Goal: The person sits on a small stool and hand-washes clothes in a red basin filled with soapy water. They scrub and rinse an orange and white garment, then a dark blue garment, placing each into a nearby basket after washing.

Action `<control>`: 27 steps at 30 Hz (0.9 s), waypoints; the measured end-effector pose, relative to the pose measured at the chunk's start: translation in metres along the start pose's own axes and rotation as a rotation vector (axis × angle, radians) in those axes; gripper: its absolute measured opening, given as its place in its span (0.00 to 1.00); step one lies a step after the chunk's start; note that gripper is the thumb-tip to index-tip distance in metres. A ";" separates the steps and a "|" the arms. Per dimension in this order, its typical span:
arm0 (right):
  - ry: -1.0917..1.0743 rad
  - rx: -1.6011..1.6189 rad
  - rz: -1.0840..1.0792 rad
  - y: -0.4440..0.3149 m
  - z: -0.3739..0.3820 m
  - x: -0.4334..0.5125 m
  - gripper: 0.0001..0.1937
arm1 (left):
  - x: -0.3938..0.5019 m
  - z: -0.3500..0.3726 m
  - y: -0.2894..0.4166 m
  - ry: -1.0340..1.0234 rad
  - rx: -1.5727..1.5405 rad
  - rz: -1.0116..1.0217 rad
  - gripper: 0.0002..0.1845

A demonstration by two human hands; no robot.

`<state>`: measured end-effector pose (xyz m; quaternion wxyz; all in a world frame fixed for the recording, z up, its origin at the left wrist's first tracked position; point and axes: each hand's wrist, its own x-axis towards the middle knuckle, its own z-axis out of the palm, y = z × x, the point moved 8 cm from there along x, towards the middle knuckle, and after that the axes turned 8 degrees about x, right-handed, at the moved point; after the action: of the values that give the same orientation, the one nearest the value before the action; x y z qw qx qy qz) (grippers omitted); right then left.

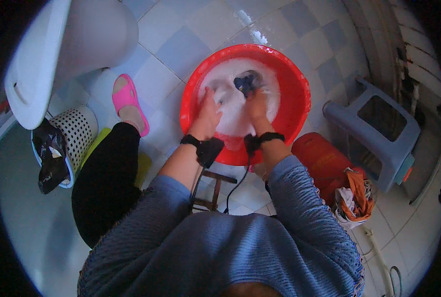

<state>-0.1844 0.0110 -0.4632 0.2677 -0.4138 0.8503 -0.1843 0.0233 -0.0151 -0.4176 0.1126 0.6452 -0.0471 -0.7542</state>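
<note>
A red plastic basin [297,87] stands on the tiled floor, with white suds [229,111] in it. In the suds at the upper middle lies a dark, wet cloth [245,83]. My right hand [257,105] is at the near edge of this cloth; its fingertips are hidden, so I cannot tell whether they grip it. My left hand [208,111] is over the left side of the suds, fingers pointing away from me and apart, holding nothing that I can see. Both wrists bear black straps with small boxes and cables.
A perforated waste basket [75,128] with a black bag stands left, below a white toilet or basin [94,37]. A grey plastic stool [397,156] is at the right, near a red bucket [315,159] with orange and white cloths [358,196]. A small wooden stool [216,189] is below me.
</note>
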 end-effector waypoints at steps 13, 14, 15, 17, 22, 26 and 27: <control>0.009 0.356 0.135 -0.148 -0.076 -0.041 0.15 | -0.046 0.038 0.005 -0.292 0.029 0.089 0.28; 0.164 0.278 -0.031 -0.159 -0.088 -0.038 0.16 | -0.048 0.040 0.009 -0.265 0.053 0.125 0.27; 0.079 0.256 -0.037 -0.160 -0.081 -0.033 0.16 | -0.052 0.046 0.012 -0.258 0.048 0.207 0.27; 0.039 0.248 -0.117 -0.170 -0.076 -0.038 0.17 | -0.042 0.067 0.004 -0.423 -0.436 -0.052 0.27; 0.116 0.287 0.107 -0.157 -0.104 -0.029 0.19 | -0.008 0.052 0.000 -0.136 0.047 0.122 0.24; -0.157 0.285 -0.196 -0.195 -0.085 -0.047 0.19 | 0.002 0.055 -0.017 -0.228 -0.151 0.028 0.26; -0.135 0.291 -0.048 -0.180 -0.084 -0.041 0.18 | 0.002 0.053 -0.021 -0.242 -0.217 -0.016 0.26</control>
<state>-0.1056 -0.0546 -0.2881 0.3769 -0.4024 0.7845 -0.2839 -0.0309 0.0005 -0.4151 0.1691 0.5342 0.0264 -0.8278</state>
